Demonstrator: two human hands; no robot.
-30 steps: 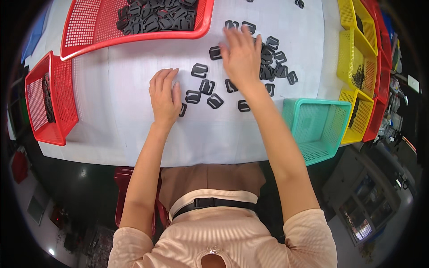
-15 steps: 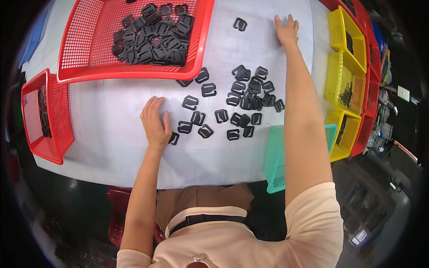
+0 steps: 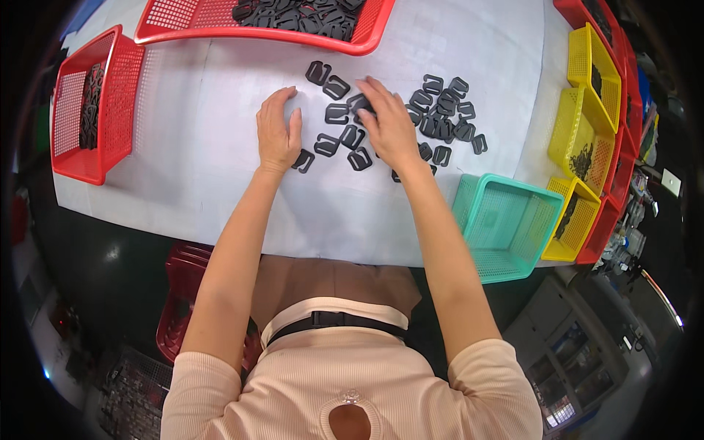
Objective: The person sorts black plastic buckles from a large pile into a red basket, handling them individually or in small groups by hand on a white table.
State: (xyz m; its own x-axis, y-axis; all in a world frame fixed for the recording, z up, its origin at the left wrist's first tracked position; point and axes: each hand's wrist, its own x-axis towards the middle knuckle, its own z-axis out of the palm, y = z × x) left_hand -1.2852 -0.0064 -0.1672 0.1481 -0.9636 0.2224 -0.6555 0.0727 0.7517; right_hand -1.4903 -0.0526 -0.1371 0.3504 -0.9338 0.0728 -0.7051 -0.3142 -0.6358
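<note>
Small black plastic strap buckles lie loose on the white tabletop. My right hand [image 3: 391,128] is over the middle of them, its thumb and fingers closed about one black buckle [image 3: 359,104]; its palm hides others. My left hand [image 3: 279,132] rests left of the group with thumb and fingers apart and nothing in it. Beside its wrist lies another buckle [image 3: 303,161]. To the right of my right hand, several more form an overlapping pile [image 3: 443,110].
A red basket [image 3: 257,34] of black buckles stands at the far side. Another red basket [image 3: 121,110] with dark parts is on the left. At right are a teal basket [image 3: 480,220], yellow baskets [image 3: 561,121] with small dark pieces, and red bins behind them.
My right hand has come back from the far right to the middle buckles and closed about one. My left hand stays open near the same buckles. The whole view has shifted, showing more nearby.
</note>
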